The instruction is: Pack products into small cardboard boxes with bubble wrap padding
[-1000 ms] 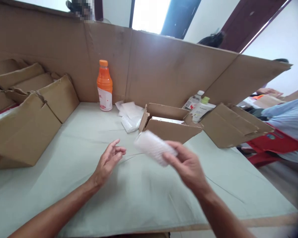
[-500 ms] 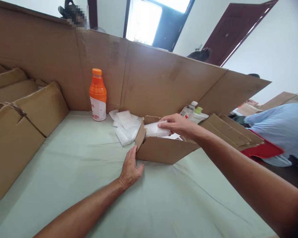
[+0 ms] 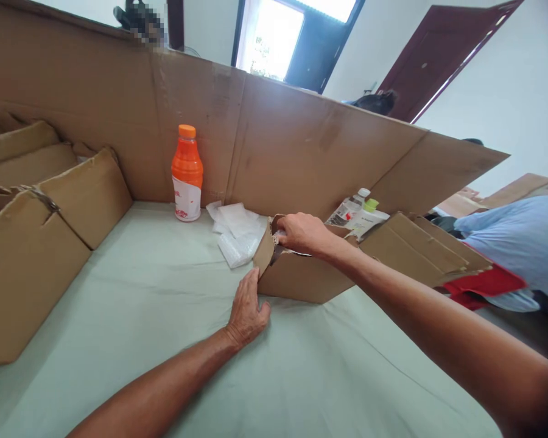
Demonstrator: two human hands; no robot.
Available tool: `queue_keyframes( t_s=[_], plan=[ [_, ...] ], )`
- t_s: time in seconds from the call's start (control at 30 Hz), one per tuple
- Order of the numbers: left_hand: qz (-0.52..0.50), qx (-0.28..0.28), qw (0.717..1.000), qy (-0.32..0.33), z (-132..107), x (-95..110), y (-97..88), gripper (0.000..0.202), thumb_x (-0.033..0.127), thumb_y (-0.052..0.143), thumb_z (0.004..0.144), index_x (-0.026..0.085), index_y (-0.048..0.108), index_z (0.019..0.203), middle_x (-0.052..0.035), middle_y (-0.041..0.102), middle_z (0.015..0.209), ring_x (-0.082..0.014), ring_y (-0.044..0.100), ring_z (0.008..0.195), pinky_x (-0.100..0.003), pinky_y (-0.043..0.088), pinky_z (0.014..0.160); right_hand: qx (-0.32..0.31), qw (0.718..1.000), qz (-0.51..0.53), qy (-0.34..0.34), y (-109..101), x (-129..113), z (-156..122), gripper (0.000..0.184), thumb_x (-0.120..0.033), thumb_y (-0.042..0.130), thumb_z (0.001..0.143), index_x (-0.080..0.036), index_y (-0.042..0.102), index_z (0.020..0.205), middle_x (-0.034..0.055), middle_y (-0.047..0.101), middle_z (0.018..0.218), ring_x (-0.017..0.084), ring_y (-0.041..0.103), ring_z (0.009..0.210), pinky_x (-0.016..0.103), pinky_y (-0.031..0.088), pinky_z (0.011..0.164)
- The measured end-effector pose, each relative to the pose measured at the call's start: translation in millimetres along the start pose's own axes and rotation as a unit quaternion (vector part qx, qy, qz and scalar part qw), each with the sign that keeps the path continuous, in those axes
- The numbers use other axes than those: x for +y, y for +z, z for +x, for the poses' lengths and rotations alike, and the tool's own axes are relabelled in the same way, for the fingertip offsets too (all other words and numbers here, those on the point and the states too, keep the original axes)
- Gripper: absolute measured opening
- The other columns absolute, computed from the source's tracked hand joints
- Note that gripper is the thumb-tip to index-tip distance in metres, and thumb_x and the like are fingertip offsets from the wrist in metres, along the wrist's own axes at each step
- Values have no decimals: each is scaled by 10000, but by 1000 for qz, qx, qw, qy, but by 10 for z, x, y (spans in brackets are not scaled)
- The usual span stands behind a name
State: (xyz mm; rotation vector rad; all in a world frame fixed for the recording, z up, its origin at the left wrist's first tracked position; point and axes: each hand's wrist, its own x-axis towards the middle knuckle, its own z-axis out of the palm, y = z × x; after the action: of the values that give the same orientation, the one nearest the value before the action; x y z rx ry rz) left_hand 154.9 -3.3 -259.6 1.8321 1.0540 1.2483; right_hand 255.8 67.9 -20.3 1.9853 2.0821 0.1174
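A small cardboard box (image 3: 308, 277) stands open-topped on the green cloth. My right hand (image 3: 304, 232) reaches down into its left end, fingers curled round a bubble-wrapped bundle (image 3: 278, 236); only a whitish edge of the bundle shows, and the fingertips are hidden. Against the near left corner of the box rests my left hand (image 3: 248, 309), fingers stretched out and thumb apart, gripping nothing. Folded bubble wrap sheets (image 3: 237, 234) lie just left of the box.
An orange bottle (image 3: 187, 176) stands by the cardboard wall (image 3: 292, 140). Large cardboard boxes (image 3: 31, 267) fill the left side. Behind the small box are a clear bottle (image 3: 349, 207) and a white pouch (image 3: 369, 220). Folded cardboard (image 3: 415, 249) and a person in blue (image 3: 516, 237) are at right.
My right hand has moved down and slightly left into the box, taking the bubble-wrapped bundle lower. My left hand stays at the box corner. The view has shifted slightly.
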Motion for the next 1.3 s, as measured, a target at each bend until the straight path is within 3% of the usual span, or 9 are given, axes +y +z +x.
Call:
queue_keyframes(
  t_s=[0.2, 0.43, 0.53, 0.63, 0.77, 0.87, 0.97, 1.13, 1.3],
  plan=[
    [1, -5, 1000, -4, 0, -8, -6, 821, 144, 542, 716, 121, 346, 1513, -184, 458, 1528, -325, 405, 1442, -517, 288, 1240, -21, 998, 51, -32, 54, -2, 83, 248, -221, 569, 869, -165, 781, 987, 118, 779, 1010, 230, 713, 874, 262, 453, 673],
    [6, -5, 1000, 16, 8, -18, -23, 817, 134, 537, 712, 116, 347, 1506, -185, 465, 1513, -319, 418, 1428, -514, 316, 1225, 11, 993, 107, -48, 174, 54, 170, 205, -225, 628, 830, -210, 781, 966, 74, 779, 1044, 208, 703, 928, 233, 451, 695],
    [6, -2, 1000, 23, 16, -38, -28, 801, 135, 536, 718, 111, 356, 1499, -190, 471, 1503, -318, 431, 1416, -513, 327, 1218, 43, 989, 140, -34, 115, 187, 26, 199, -265, 599, 864, -215, 775, 945, 50, 783, 976, 195, 702, 879, 245, 470, 708],
    [6, 0, 1000, 26, 11, -71, -21, 802, 135, 539, 723, 132, 356, 1503, -182, 474, 1500, -321, 440, 1409, -523, 341, 1206, 219, 943, 248, -24, 226, 448, -437, 239, -298, 558, 894, -218, 747, 1018, 46, 769, 1027, 196, 696, 899, 304, 514, 809],
    [5, 1, 1000, 25, -26, -81, -13, 814, 128, 544, 727, 169, 344, 1515, -163, 467, 1509, -318, 427, 1421, -536, 325, 1209, 489, 798, 344, 68, 965, 823, -1260, 269, -362, 575, 901, -239, 681, 1115, 94, 668, 1291, 256, 617, 1192, 425, 511, 950],
    [-7, 5, 1000, 22, -29, -10, -51, 811, 139, 558, 743, 182, 332, 1521, -160, 443, 1531, -310, 413, 1433, -529, 321, 1209, 436, 759, 443, 193, 1686, 980, -1550, 496, -455, 623, 848, -238, 577, 1292, 136, 598, 1392, 300, 610, 1216, 470, 534, 908],
    [-33, 16, 999, -8, 54, 137, -128, 835, 177, 593, 760, 191, 291, 1539, -159, 406, 1560, -303, 410, 1437, -513, 349, 1190, 309, 751, 548, 200, 2053, 994, -1404, 729, -504, 676, 778, -224, 465, 1417, 169, 527, 1472, 321, 586, 1257, 466, 541, 917],
    [-99, -11, 993, -67, 219, 389, -144, 849, 198, 589, 747, 209, 289, 1540, -130, 477, 1520, -274, 510, 1357, -454, 462, 1101, 241, 731, 627, 121, 1915, 1002, -1023, 652, -432, 667, 717, -162, 541, 1297, 147, 674, 1255, 296, 659, 1076, 449, 551, 904],
    [-121, -84, 987, -63, -216, 636, -24, 845, 179, 591, 745, 205, 324, 1546, -122, 478, 1540, -286, 493, 1388, -450, 473, 1109, 273, 740, 594, 160, 2026, 1172, -1596, 600, -466, 709, 713, -170, 613, 1225, 157, 715, 1177, 325, 688, 1014, 463, 564, 879]
  ],
)
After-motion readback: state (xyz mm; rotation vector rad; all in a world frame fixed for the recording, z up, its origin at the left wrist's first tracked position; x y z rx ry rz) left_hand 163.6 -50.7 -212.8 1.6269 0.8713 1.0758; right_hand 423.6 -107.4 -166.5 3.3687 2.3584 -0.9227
